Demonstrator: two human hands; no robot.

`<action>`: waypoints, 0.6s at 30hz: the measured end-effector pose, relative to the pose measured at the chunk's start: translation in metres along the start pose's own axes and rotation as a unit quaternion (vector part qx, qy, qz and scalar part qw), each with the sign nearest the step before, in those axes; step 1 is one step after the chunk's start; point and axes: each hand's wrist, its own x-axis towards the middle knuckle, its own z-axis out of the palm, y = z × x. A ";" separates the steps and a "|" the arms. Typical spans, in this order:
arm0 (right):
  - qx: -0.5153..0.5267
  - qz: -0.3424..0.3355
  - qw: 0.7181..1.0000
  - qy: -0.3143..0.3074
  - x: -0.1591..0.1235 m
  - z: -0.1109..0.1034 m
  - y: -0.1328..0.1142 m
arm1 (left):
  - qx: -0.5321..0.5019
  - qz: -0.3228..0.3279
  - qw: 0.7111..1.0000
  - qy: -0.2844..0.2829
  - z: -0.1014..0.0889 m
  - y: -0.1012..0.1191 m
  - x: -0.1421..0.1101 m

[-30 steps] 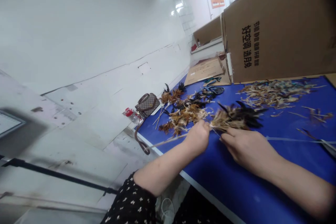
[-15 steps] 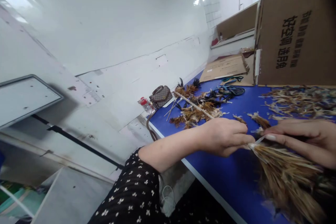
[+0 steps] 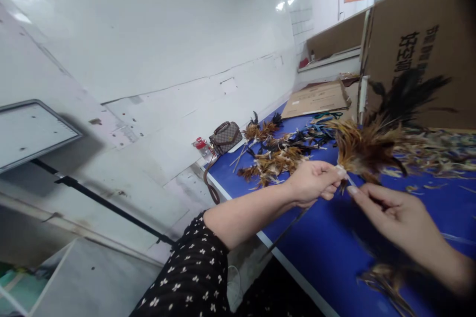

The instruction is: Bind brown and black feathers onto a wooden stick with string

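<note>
My left hand (image 3: 316,183) is closed around the neck of a feather duster, where the feathers meet the stick. Its brown and black feathers (image 3: 366,146) fan up and to the right, a little blurred. From under my fist the thin stick (image 3: 288,230) slants down to the left, past the table edge. My right hand (image 3: 403,215) is closed in a pinch on a narrow whitish strip (image 3: 350,181), which runs to the feather bases at my left fingertips. Below my right hand, a loose clump of feathers (image 3: 385,280) lies on the blue table (image 3: 327,257).
Piles of brown and black feathers (image 3: 278,161) lie on the table's left part, more (image 3: 435,156) at the right. A checked handbag (image 3: 225,137) and a red-capped bottle (image 3: 204,148) stand at the far left corner. Cardboard (image 3: 390,25) rises behind; a flat cardboard piece (image 3: 316,97) lies farther back.
The duster has been turned round: its feathers swung from lower right to upper right, and the stick from upper left to lower left. Both hands stay at its neck.
</note>
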 end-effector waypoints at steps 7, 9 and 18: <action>-0.097 -0.076 0.992 0.033 -0.008 0.022 0.000 | 0.071 0.024 0.994 0.080 0.001 -0.041 0.018; -0.108 -0.090 0.989 0.038 -0.007 0.022 0.000 | 0.080 0.033 0.991 0.099 0.002 -0.049 0.026; -0.129 -0.100 0.986 0.026 -0.008 0.020 -0.003 | 0.090 0.023 0.985 0.147 0.011 -0.044 0.042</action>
